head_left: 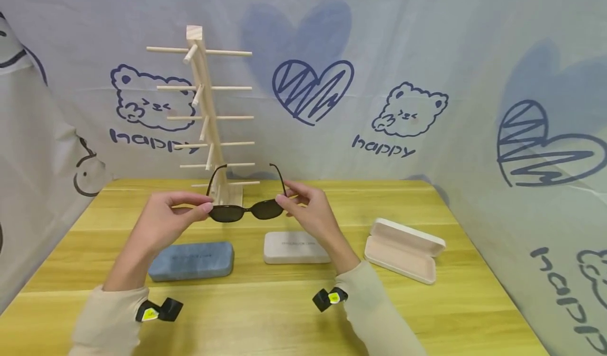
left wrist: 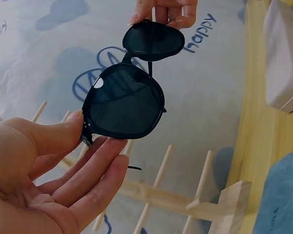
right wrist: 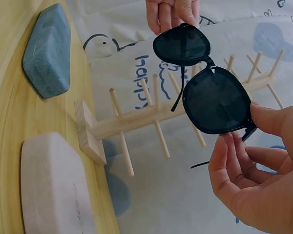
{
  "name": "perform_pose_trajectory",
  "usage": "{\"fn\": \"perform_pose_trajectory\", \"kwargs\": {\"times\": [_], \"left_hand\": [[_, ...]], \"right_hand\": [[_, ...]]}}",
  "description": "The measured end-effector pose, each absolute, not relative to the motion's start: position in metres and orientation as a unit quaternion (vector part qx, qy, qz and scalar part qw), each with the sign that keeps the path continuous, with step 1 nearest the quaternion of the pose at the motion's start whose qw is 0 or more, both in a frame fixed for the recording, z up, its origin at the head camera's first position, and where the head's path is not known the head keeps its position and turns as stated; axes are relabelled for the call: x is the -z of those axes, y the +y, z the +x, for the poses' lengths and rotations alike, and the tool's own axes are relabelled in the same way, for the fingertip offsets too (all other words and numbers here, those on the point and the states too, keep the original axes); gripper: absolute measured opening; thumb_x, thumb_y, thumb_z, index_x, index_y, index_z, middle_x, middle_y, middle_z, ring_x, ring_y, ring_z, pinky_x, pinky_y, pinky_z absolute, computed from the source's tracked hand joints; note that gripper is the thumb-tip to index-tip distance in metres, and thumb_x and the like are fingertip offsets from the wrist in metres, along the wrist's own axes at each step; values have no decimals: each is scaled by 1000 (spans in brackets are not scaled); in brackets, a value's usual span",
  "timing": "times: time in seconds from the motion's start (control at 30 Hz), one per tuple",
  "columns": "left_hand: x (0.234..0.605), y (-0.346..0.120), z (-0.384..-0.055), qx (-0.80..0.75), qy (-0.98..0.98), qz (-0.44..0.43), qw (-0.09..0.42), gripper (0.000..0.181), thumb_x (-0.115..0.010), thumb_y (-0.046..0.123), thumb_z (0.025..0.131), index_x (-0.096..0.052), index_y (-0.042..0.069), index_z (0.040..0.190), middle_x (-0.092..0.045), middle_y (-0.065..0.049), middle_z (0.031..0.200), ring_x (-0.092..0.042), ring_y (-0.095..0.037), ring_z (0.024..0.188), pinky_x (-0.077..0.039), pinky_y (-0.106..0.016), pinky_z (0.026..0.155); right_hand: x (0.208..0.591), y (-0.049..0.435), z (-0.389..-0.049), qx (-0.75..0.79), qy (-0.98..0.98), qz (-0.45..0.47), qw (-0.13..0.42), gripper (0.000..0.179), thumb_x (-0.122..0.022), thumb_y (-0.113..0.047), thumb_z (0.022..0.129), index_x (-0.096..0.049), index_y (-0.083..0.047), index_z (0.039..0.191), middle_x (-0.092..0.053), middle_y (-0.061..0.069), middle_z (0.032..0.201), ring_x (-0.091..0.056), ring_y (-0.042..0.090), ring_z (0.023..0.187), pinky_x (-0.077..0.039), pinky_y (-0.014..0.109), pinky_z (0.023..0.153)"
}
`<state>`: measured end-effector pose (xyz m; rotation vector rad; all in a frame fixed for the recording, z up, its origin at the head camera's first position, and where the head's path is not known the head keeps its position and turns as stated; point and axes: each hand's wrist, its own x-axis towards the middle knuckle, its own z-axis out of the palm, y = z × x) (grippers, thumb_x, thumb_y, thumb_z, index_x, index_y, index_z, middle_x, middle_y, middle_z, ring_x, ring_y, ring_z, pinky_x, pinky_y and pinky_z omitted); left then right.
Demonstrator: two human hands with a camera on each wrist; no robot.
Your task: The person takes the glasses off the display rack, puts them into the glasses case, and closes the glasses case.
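Note:
Dark-lensed black sunglasses (head_left: 267,209) are held up above the table, temples unfolded and pointing away toward the wooden rack. My left hand (head_left: 173,216) pinches them at the left hinge corner between thumb and fingers. At the opposite corner, my right hand (head_left: 310,211) pinches the frame the same way. Both lenses show large in the left wrist view, where the sunglasses (left wrist: 124,102) hang clear of any surface. Behind them stands a wooden display rack (head_left: 208,103) with several rows of bare pegs.
A closed blue glasses case (head_left: 192,261) lies at the front left. Beside it is a closed white case (head_left: 294,248), partly covered by my right wrist. An open white case (head_left: 403,250) with a pale lining lies farther right. Printed cloth (head_left: 313,29) hangs behind the table (head_left: 265,314).

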<state>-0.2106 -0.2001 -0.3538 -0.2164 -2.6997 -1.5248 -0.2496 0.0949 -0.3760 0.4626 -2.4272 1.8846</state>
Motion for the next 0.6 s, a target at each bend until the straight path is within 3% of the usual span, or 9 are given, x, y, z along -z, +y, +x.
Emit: {"fn": "perform_pose_trajectory", "kwargs": {"times": [0.23,0.43,0.6], "left_hand": [[365,-186,-214,496,-864,-87,9,44,-72,28,99,-65,9,138,-71,-19,125,-78,-20,102,-61,-33,87],[369,-175,-219,512,-854,-92,-10,55,-73,22,98,-55,10,148,-72,-20,119,-77,-20,99,-60,-28,83],[373,-167,-221,523,-847,-94,-28,62,-72,20,98,-48,7,154,-69,-20,119,-77,-22,101,-62,-33,85]], "right_hand": [[384,109,-243,-603,-787,130,11,52,-73,-17,97,-59,-4,145,-69,16,113,-67,10,88,-62,50,86],[389,120,-241,-594,-795,120,12,54,-74,-17,97,-57,-4,146,-68,16,113,-68,12,91,-63,39,83],[392,127,-239,-589,-798,124,14,55,-73,-16,97,-55,-3,148,-67,19,114,-68,13,92,-63,43,84]]}}
